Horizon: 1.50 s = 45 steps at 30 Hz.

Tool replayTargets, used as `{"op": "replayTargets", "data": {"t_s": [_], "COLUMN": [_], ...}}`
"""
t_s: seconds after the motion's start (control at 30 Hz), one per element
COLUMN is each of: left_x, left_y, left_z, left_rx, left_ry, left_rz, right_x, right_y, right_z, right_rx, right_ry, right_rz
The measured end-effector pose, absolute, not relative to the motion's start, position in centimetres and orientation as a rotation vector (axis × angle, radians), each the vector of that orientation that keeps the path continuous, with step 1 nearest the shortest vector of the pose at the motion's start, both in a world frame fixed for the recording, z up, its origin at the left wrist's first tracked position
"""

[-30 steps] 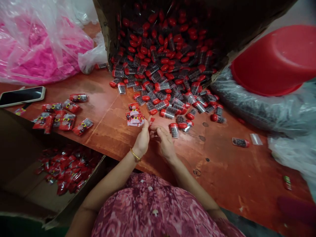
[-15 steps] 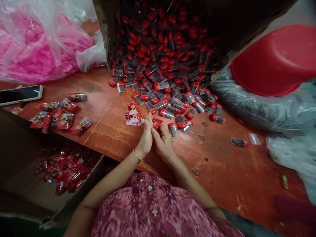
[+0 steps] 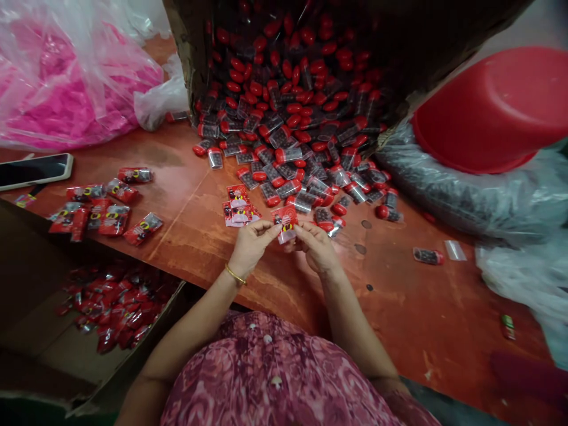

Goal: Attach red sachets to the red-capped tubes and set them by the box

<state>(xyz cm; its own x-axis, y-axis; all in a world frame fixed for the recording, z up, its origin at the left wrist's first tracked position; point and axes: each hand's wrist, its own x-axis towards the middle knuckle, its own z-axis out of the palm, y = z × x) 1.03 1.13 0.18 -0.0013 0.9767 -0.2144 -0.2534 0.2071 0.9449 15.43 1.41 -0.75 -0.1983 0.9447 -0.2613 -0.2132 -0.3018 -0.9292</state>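
My left hand [image 3: 249, 244] and my right hand [image 3: 316, 247] are both pinched on a small red printed packet [image 3: 284, 221], held between them just above the red-brown table [image 3: 199, 236]. A gold bangle sits on my left wrist. A little stack of the same red packets [image 3: 238, 206] lies just beyond my left hand. Several clear capsules with red caps [image 3: 293, 171] spill across the table from a big tipped cardboard box [image 3: 186, 65] ahead of my hands.
Filled red packets [image 3: 104, 207] lie at the left, near a phone [image 3: 34, 171]. A carton [image 3: 110, 302] below the table edge holds more packets. A pink-filled plastic bag [image 3: 66, 89] is far left; a red basin [image 3: 492, 112] rests on plastic-wrapped goods at right. One loose capsule [image 3: 425, 255] lies at right.
My hands were pressed together palm to palm half a second ago; now they have parted, and the red packet is stretched between their fingertips, a bit farther from me.
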Motion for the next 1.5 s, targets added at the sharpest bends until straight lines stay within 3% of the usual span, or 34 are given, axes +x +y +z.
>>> {"op": "replayTargets", "data": {"t_s": [0.17,0.4,0.87,1.17,1.3,1.5], "left_x": [2.0,1.5,1.5,0.6,0.7,-0.2], "left_y": [0.4,-0.7,-0.4,0.4,0.3,0.2], "left_z": [-0.3,-0.2,-0.2,-0.3,-0.4,-0.9], "left_rx": [0.763,0.494,0.326,0.185,0.196,0.186], "left_ry": [1.153,1.147,1.125,1.08,1.112,1.118], "left_rz": [1.233,0.969,1.007,1.103,1.116,1.139], "right_x": [14.1,13.2,13.5,19.4,19.4,19.0], "right_y": [0.0,-0.7,-1.1,-0.9,-1.1,-1.6], "right_z": [-2.8,-3.3,-3.8,-4.0,-5.0,-4.5], "right_rx": [-1.213,-1.325,-1.364,-2.034,-1.954,-1.791], "right_ry": [-0.816,-1.167,-1.409,-1.733,-1.856,-1.644], "right_rz": [1.513,1.092,0.97,0.053,0.101,0.512]}}
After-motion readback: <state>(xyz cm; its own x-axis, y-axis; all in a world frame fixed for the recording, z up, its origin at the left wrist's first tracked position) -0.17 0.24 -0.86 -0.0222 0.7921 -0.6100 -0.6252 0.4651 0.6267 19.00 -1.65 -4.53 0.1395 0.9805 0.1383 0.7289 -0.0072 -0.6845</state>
